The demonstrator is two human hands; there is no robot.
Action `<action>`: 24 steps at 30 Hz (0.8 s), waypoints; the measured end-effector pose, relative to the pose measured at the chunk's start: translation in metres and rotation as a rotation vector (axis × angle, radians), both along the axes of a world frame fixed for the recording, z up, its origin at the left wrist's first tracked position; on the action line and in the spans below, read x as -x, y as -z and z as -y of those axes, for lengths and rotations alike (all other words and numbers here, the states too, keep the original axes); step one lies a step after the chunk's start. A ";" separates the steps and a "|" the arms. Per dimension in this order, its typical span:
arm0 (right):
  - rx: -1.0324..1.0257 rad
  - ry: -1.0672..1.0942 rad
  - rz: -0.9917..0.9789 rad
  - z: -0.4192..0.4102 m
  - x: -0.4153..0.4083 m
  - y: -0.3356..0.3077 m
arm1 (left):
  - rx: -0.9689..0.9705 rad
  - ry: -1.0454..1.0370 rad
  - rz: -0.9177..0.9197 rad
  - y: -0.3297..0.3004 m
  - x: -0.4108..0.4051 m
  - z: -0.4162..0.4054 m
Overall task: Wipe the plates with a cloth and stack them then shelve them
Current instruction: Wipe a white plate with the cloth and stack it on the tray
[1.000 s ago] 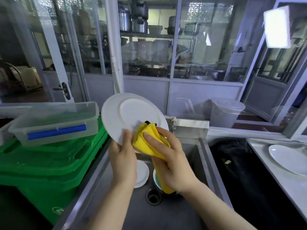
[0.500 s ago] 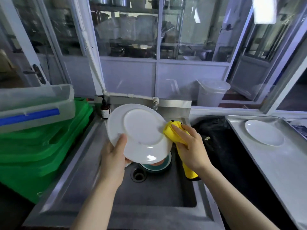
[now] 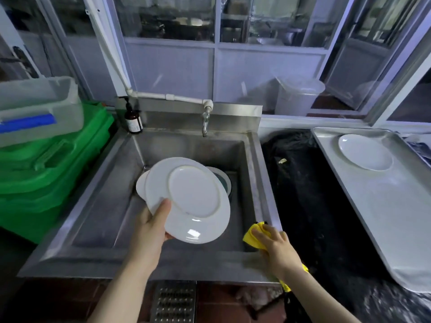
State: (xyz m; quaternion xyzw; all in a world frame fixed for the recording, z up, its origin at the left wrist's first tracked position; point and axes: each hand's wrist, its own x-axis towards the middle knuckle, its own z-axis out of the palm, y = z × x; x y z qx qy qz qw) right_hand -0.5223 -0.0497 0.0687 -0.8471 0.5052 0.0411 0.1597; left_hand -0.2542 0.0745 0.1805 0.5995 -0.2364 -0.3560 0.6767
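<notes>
2 hands: left hand [image 3: 149,231] grips white plate [image 3: 189,199] rim, thumb on top; right hand [image 3: 277,250] clutches yellow cloth [image 3: 253,235].

A white round plate [image 3: 191,201] is held over the steel sink [image 3: 98,206] by the left hand [image 3: 149,231]; what seem to be more dishes [image 3: 221,178] lie beneath it. The yellow cloth [image 3: 254,236] is pressed on the sink's right rim by the right hand [image 3: 277,250]. Stacked green plastic crates [image 3: 46,169] are set left; a metal tray [image 3: 396,217] bearing a second white plate [image 3: 365,151] is set right.

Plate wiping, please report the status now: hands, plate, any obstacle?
Left hand grips white plate over sink. Right hand holds yellow cloth, off the plate. No obstacle seen.
</notes>
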 end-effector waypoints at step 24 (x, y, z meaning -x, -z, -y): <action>-0.807 0.670 1.403 -0.015 -0.116 -0.162 | -0.096 0.691 1.386 -0.032 -0.003 0.070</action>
